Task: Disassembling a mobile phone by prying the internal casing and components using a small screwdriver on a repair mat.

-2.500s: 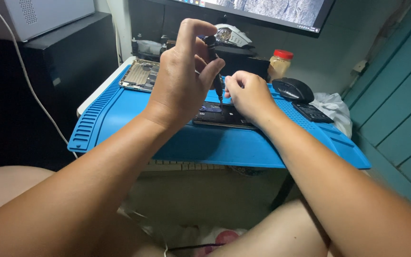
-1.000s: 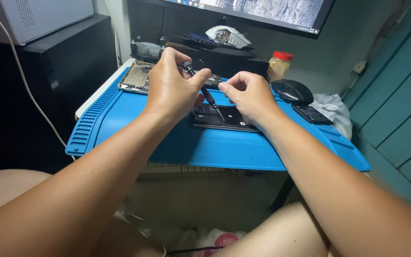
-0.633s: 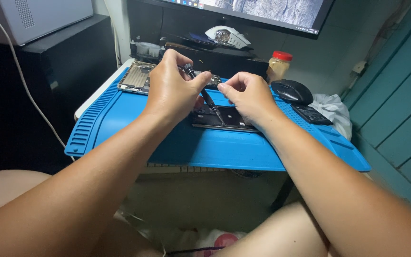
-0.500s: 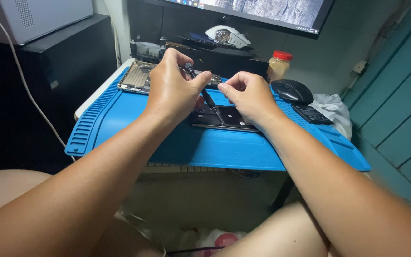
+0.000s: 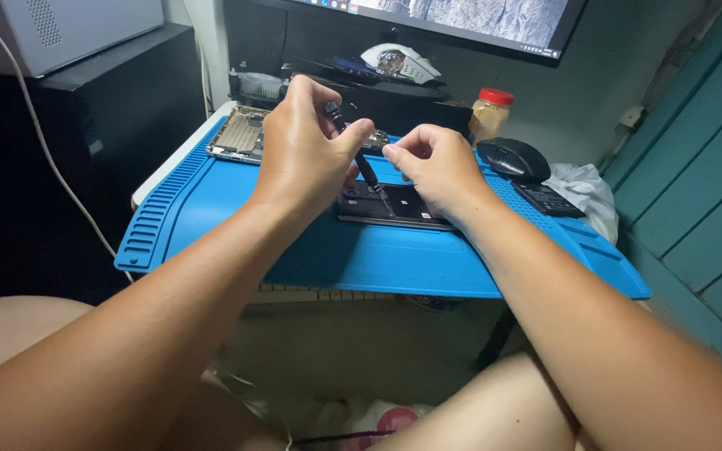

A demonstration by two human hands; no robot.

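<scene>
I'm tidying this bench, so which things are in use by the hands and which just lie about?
In use:
left hand
right hand
screwdriver
opened phone
blue mat

Lying about:
metal phone frame
black mouse
red-lidded jar
calculator

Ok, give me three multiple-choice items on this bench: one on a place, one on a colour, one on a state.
1. Where does the black mouse lie?
A. On the mat's far right part
B. On the floor
C. On the white box at top left

2. What colour is the jar's lid?
A. Green
B. Red
C. Black

3. How does the left hand hold the screwdriver?
A. Lying flat on the mat
B. Tilted, tip down on the opened phone
C. Pointing up at the monitor

Answers:
1. A, it sits on the blue mat beyond the right hand.
2. B, the lid is plainly red.
3. B, the dark shaft slants down from the fingers to the phone.
</scene>
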